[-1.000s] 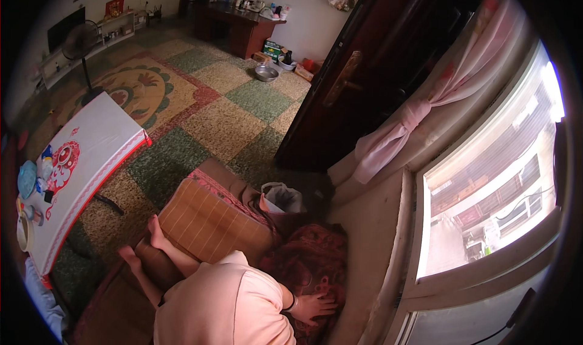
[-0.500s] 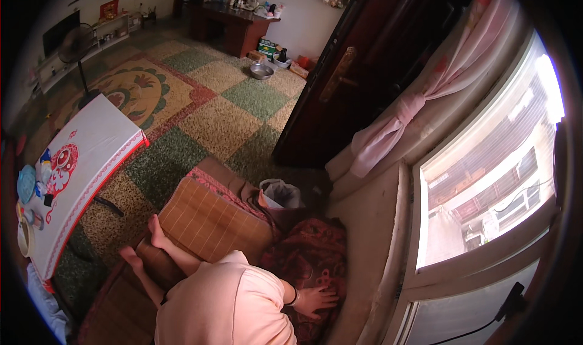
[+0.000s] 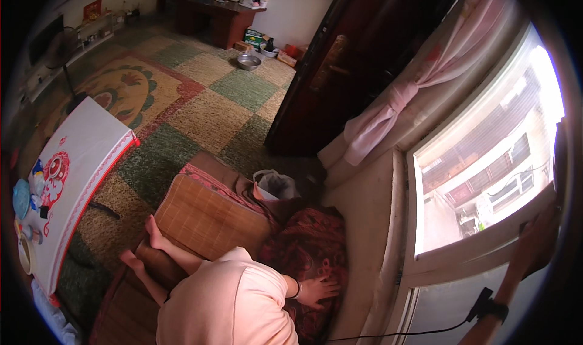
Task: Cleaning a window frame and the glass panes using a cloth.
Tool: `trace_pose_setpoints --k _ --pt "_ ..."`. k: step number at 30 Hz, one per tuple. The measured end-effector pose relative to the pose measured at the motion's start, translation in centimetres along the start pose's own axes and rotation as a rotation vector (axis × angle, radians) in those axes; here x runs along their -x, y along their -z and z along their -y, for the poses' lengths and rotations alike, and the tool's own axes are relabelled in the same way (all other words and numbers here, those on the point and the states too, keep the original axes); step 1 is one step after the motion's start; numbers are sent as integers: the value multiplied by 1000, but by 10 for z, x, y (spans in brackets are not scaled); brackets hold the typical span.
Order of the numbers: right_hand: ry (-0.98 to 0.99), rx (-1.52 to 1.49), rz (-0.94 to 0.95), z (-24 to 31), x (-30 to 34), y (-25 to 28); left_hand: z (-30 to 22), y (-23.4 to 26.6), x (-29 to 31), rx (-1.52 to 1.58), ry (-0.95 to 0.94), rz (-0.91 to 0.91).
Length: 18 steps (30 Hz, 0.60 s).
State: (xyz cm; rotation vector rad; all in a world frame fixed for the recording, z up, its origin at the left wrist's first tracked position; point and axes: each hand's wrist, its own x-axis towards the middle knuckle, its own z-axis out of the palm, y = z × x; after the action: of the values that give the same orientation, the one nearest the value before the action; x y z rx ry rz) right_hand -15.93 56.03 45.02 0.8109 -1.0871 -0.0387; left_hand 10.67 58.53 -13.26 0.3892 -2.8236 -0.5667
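Observation:
My left hand [image 3: 318, 290] rests palm down on a dark red patterned cloth [image 3: 303, 239], its fingers spread and holding nothing. A thin bracelet circles that wrist, which comes out of a pale pink sleeve [image 3: 261, 287]. At the right rim my right hand [image 3: 542, 239] is raised against the window frame [image 3: 486, 242], in shadow. Its fingers are too dark to make out, so what they touch or hold is unclear. A black strap with a small device [image 3: 486, 305] sits on the right wrist, and a black cable [image 3: 401, 334] runs from it.
Below lies a seat with a brown woven mat [image 3: 200, 214]; my bare feet [image 3: 152, 232] extend over it. A lined bin [image 3: 276, 186] stands beyond. Left is a cloth-covered table [image 3: 91, 138]. A dark door [image 3: 328, 71] and tied pink curtain [image 3: 398, 99] stand near the window.
My right forearm and hand have come into view at the right, up against the window frame. The left hand stays on the cloth. The whole view has shifted slightly.

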Motion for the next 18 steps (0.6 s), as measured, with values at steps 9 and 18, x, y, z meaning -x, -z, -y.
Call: trace_pose_setpoints --k 9,18 --pt "84 -180 688 70 97 42 6 -14 -4 -7 -20 -124" --pt "475 -162 547 36 57 58 8 -4 3 -34 2 -120"
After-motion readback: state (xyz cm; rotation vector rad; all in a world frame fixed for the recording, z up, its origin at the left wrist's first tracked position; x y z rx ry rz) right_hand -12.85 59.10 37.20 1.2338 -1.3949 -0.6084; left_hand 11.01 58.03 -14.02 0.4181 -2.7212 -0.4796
